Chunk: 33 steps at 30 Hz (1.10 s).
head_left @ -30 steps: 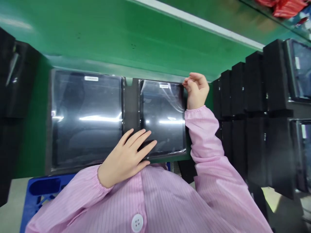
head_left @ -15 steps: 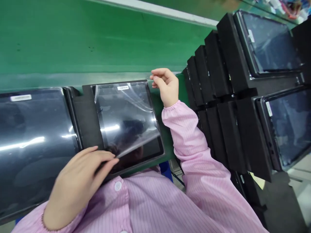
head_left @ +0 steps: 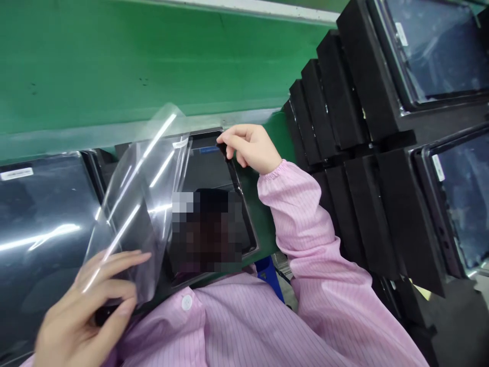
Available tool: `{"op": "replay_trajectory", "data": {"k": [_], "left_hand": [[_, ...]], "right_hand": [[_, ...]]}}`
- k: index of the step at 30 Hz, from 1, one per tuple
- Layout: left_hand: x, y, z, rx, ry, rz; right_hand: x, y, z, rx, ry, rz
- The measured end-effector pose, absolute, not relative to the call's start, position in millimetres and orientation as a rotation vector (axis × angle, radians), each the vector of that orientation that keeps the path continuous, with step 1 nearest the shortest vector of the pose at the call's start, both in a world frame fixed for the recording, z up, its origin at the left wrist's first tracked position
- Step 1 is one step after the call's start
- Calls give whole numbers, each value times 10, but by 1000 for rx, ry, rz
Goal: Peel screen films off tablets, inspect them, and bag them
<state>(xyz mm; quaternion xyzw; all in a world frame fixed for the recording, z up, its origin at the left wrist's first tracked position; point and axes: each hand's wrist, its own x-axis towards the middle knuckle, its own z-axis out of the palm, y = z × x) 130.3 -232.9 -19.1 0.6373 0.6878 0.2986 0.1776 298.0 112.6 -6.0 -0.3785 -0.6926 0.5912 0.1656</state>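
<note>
A tablet (head_left: 214, 168) with a dark glossy screen lies in front of me in a black foam tray. Over its left part rises a sheet of clear protective film (head_left: 137, 204), bent upward and bearing a small white label. My left hand (head_left: 95, 300) pinches the film near its lower edge, thumb against forefinger. At the tablet's upper right corner is my right hand (head_left: 252, 145), fingers curled together with the tips at the edge. Whether those fingertips hold anything is too small to make out. Left of it lies a second tablet (head_left: 42, 214), its film and label on.
Stacked black foam trays (head_left: 344, 102) stand to the right, in two rows, with film-covered tablets (head_left: 439, 46) on top. A green work surface (head_left: 114, 61) stretches behind the tablets, with a pale metal strip along it. Something blue (head_left: 269, 278) shows below the bench edge.
The film has come up off the right part of the screen as my left hand pulled it left and down. My right hand has moved left onto the tablet's upper right corner.
</note>
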Motion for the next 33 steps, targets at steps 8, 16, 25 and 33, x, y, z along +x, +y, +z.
{"op": "replay_trajectory", "data": {"k": [8, 16, 25, 33], "left_hand": [[1514, -2032, -165, 2043, 1770, 713], [1684, -1943, -151, 1927, 2113, 702], [1703, -1901, -168, 1916, 2348, 513], [1705, -1881, -147, 1843, 2342, 543]], "right_hand": [[2955, 1031, -69, -1002, -1892, 1676], [2972, 874, 20, -964, -2124, 1280], [3143, 1120, 144, -295, -1957, 1777], [3220, 1250, 175, -459, -1884, 1802]]}}
